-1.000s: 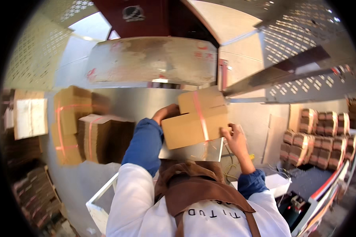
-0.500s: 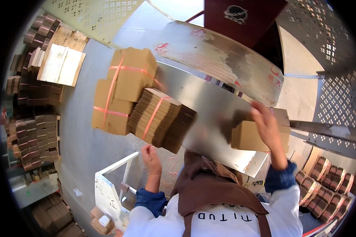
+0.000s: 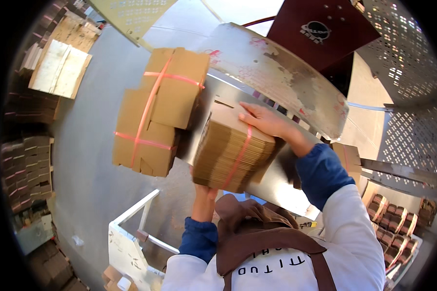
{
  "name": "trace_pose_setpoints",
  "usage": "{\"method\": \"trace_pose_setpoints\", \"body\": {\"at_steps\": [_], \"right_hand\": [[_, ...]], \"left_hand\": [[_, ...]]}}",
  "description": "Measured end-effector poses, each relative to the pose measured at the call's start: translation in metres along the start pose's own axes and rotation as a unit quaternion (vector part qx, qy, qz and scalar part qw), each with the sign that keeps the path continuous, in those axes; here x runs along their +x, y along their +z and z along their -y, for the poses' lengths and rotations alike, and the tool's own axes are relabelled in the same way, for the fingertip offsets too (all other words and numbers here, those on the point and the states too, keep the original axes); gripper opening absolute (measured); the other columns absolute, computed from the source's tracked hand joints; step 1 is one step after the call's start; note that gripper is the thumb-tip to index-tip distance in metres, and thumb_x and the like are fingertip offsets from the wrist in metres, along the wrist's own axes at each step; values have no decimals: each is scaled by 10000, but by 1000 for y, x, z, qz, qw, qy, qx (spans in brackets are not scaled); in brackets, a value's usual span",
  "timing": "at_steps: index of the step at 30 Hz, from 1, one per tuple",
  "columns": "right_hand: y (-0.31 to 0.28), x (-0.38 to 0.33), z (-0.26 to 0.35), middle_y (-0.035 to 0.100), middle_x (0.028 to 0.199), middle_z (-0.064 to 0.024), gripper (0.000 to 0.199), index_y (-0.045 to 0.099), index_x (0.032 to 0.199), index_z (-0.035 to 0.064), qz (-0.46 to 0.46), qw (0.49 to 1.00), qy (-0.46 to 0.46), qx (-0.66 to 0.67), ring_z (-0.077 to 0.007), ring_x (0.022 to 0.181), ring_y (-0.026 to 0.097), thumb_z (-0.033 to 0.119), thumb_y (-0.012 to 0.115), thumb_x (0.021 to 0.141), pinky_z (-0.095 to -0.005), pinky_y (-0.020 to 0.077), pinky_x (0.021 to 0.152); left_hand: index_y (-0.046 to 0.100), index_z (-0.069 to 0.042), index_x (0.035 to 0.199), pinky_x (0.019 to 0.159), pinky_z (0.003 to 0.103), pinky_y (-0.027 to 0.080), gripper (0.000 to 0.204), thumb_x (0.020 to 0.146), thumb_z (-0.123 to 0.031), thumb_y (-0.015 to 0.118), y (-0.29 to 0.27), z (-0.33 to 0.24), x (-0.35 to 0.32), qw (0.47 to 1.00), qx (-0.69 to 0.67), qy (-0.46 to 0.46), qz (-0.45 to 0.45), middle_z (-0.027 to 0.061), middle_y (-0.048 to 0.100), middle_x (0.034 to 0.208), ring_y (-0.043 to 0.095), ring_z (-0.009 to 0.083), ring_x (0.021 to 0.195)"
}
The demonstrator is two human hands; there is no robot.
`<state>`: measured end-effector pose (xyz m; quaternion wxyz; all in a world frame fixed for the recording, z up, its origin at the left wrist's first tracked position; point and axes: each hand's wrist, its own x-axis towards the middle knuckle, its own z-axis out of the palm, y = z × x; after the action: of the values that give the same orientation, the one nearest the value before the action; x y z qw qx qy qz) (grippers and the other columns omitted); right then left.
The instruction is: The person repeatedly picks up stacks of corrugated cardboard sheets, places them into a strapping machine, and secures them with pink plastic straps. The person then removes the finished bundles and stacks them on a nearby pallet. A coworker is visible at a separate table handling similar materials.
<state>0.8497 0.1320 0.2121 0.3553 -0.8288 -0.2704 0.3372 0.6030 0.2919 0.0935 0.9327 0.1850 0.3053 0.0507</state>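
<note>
A thick bundle of flat cardboard sheets (image 3: 233, 150), tied with a pink strap, lies on the shiny metal table (image 3: 281, 174) in front of me. My right hand (image 3: 264, 121) rests flat on its top, fingers spread. My left hand (image 3: 204, 191) grips the bundle's lower near edge from underneath. To the left on the same table sit two more strapped bundles, one (image 3: 177, 87) stacked partly over another (image 3: 143, 138).
A curved grey metal guard (image 3: 277, 72) rises behind the table, with a dark red machine panel (image 3: 320, 34) beyond. Stacks of cardboard (image 3: 26, 169) line the left floor and several bundles (image 3: 393, 220) lie at lower right. A white frame (image 3: 131, 233) stands below left.
My view has swung left. My right hand left the single box at the right and came onto the bundle's top; my left hand rose from below and took its near edge.
</note>
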Motion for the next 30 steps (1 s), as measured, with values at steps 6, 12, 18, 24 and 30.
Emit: {"method": "trace_pose_setpoints", "body": {"at_steps": [6, 12, 18, 24, 30], "right_hand": [[-16, -85, -13, 327, 1482, -206, 893, 367, 1445, 131, -74, 925, -137, -348, -384, 1359, 316, 656, 597, 761, -557, 242, 1080], [58, -143, -49, 241, 1533, -179, 982, 354, 1452, 164, -156, 926, -113, -323, -338, 1415, 236, 718, 595, 679, -616, 168, 1095], [29, -201, -73, 346, 1468, -185, 896, 398, 1408, 103, -274, 922, -75, -265, -350, 1369, 302, 592, 679, 713, -586, 210, 1094], [-32, -376, -219, 641, 1053, -148, 675, 567, 1175, -15, -515, 726, 355, -286, -332, 982, 604, 423, 782, 708, -424, 461, 884], [-2, -412, -254, 657, 1080, -183, 840, 512, 1291, -46, -381, 846, 260, 269, -213, 984, 634, 501, 775, 710, -326, 492, 848]], "left_hand": [[440, -125, 1391, 1020, 429, 426, 547, 995, -486, 332, -20, 94, 49, 978, -97, -187, -4, 78, 512, 1374, 508, 270, 1234], [369, -41, 1409, 1021, 363, 385, 621, 941, -417, 531, 33, 28, -14, 947, 289, 16, -138, 118, 468, 1394, 455, 265, 1274], [426, -29, 1315, 998, 362, 408, 559, 870, -248, 685, 129, 35, -3, 875, 482, 34, 31, 126, 527, 1262, 499, 237, 1197], [453, -18, 1273, 879, 363, 503, 537, 856, -246, 703, 140, 20, 27, 898, 436, -59, 2, 105, 581, 1185, 589, 206, 1058], [504, -31, 1251, 861, 366, 511, 513, 872, -327, 681, 135, 11, 57, 889, 448, -100, -1, 87, 611, 1151, 611, 206, 1023]]}}
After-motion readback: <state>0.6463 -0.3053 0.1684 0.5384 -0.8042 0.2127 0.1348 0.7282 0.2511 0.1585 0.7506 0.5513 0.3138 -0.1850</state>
